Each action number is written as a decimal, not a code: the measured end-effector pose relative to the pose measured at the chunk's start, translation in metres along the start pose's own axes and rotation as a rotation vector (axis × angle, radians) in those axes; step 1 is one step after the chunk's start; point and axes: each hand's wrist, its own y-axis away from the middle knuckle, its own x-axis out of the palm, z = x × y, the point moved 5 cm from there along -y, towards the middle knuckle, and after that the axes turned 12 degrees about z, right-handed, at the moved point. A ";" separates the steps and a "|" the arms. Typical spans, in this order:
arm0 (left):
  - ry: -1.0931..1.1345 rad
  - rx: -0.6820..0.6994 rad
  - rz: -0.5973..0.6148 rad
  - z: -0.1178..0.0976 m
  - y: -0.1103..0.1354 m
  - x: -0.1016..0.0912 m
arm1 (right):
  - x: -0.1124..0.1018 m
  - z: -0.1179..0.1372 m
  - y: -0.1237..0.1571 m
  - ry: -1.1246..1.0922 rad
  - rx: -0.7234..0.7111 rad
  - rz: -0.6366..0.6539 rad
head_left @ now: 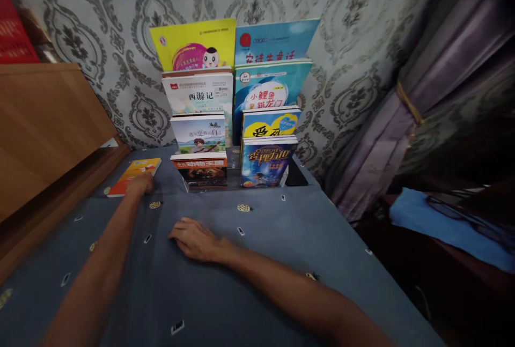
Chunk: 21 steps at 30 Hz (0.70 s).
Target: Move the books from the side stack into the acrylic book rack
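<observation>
At the far left of the table lies an orange book [132, 174] with a yellow upper part. My left hand [140, 183] is on its lower right part, fingers curled down against it; the fingertips are hard to make out. My right hand [195, 240] rests on the blue tablecloth [257, 261] in front of the book rack, its fingers loosely curled together and nothing seen in them. A clear stepped rack [211, 183] holds books in two columns, among them a white book [201, 95], a dark blue book [267, 164] and an orange-and-black book [203, 169].
Patterned wallpaper [354, 57] rises behind the rack. A wooden cabinet [48, 127] borders the table on the left, with a red object [16, 30] on top. Right of the rack lies a flat black object [296, 174]. A purple curtain [386, 127] and blue cloth [426, 218] are farther right.
</observation>
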 end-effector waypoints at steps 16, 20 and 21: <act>-0.282 0.172 0.121 -0.017 0.064 0.002 | -0.001 0.000 -0.001 -0.017 -0.003 0.015; -0.295 0.170 0.186 -0.017 0.076 -0.002 | -0.001 -0.001 -0.002 -0.044 -0.018 -0.007; -0.286 0.148 0.189 -0.013 0.075 -0.007 | -0.001 -0.001 -0.003 -0.051 -0.019 -0.012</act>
